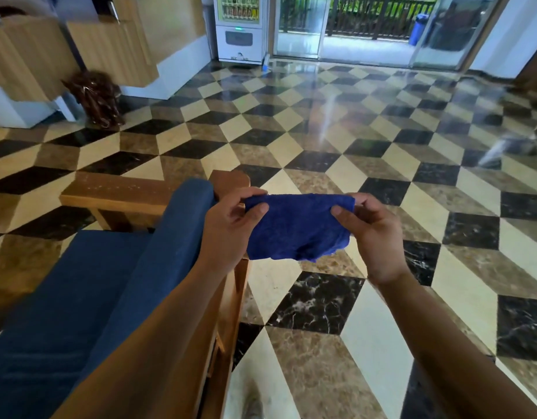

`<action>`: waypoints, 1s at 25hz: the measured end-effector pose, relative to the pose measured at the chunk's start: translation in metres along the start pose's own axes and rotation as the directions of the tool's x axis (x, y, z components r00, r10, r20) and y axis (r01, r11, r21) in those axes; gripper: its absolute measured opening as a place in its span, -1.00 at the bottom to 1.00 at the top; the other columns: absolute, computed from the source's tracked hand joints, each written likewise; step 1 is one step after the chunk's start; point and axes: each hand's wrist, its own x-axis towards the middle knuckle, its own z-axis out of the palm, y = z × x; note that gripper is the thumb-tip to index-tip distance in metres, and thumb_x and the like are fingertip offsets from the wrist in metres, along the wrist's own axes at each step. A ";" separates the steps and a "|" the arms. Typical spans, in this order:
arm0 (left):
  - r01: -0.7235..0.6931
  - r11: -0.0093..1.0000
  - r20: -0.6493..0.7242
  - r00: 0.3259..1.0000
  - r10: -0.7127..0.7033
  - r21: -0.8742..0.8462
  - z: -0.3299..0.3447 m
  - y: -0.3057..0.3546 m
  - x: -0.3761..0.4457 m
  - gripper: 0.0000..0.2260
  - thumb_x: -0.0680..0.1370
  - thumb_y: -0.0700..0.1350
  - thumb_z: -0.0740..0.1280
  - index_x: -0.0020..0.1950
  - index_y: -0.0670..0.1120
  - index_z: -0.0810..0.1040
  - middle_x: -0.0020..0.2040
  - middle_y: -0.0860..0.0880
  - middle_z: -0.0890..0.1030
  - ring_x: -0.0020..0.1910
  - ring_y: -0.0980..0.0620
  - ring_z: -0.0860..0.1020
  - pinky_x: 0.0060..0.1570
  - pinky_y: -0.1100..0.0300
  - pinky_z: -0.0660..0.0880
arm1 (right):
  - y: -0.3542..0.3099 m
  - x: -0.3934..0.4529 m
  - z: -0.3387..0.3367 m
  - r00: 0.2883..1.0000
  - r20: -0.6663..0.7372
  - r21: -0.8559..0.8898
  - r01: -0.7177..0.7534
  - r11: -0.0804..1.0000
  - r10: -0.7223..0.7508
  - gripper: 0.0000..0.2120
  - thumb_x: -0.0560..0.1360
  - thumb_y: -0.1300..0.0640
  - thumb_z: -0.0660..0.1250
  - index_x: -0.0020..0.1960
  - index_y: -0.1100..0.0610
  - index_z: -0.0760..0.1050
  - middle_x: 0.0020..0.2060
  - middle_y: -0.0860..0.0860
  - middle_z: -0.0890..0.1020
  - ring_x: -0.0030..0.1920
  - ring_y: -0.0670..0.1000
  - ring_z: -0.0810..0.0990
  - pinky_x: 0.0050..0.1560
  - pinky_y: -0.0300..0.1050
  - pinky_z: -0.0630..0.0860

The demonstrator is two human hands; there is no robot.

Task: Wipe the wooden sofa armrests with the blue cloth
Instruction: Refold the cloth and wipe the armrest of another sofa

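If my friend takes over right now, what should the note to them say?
Left hand: pinching the left top corner of the blue cloth.
Right hand: pinching the right top corner. The cloth hangs stretched between both hands, in the air over the floor, touching no wood.
Sofa: on the left, with blue cushions. Far armrest shows pale specks on top. Near armrest is mostly hidden under the left arm.
Done: cloth picked up and spread.
Left: wipe both armrests; I cannot tell whether any wiping has happened.
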 end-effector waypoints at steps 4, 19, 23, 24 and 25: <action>0.000 1.000 0.023 1.000 0.000 0.007 0.006 -0.031 0.068 -0.84 0.57 -0.23 0.38 0.14 -0.08 0.60 0.03 0.08 0.66 0.03 0.15 0.62 0.04 0.29 0.53 | 0.007 0.065 0.016 1.000 -0.016 0.002 0.002 1.000 -0.002 -0.83 0.51 0.37 0.37 -0.07 0.11 0.58 -0.22 -0.09 0.73 -0.16 -0.10 0.70 -0.16 -0.26 0.59; -0.061 0.986 0.007 0.998 0.061 0.155 0.117 -0.119 0.295 -0.85 0.54 0.03 0.34 0.08 0.21 0.49 -0.04 0.41 0.55 0.01 0.34 0.57 0.00 0.39 0.51 | 0.061 0.333 -0.029 1.000 0.019 -0.015 0.006 1.000 -0.006 -0.86 0.53 0.37 0.34 0.00 0.17 0.58 -0.21 -0.07 0.74 -0.14 -0.06 0.71 -0.14 -0.21 0.63; -0.086 0.972 -0.030 0.995 0.094 0.218 0.146 -0.142 0.354 -0.85 0.57 -0.07 0.38 0.12 0.07 0.51 -0.02 0.32 0.55 -0.02 0.40 0.55 -0.05 0.50 0.46 | 0.071 0.408 -0.041 0.997 0.073 -0.057 -0.005 0.998 0.009 -0.84 0.54 0.34 0.35 0.03 0.13 0.60 -0.17 -0.05 0.74 -0.09 -0.02 0.71 -0.09 -0.16 0.63; -0.088 0.971 -0.034 0.995 0.098 0.222 0.150 -0.149 0.366 -0.84 0.57 -0.09 0.38 0.13 0.06 0.51 -0.02 0.32 0.55 -0.02 0.41 0.55 -0.05 0.51 0.46 | 0.074 0.425 -0.041 0.997 0.074 -0.068 -0.006 0.998 0.011 -0.84 0.54 0.33 0.36 0.04 0.12 0.60 -0.16 -0.02 0.75 -0.07 0.01 0.72 -0.06 -0.10 0.64; -0.093 0.970 -0.038 0.994 0.104 0.227 0.153 -0.154 0.378 -0.85 0.57 -0.08 0.37 0.13 0.05 0.51 -0.01 0.31 0.55 -0.02 0.40 0.55 -0.04 0.51 0.47 | 0.078 0.441 -0.041 0.997 0.076 -0.079 0.001 0.997 0.005 -0.84 0.54 0.31 0.37 0.04 0.10 0.61 -0.14 0.01 0.74 -0.05 0.05 0.71 -0.01 -0.02 0.65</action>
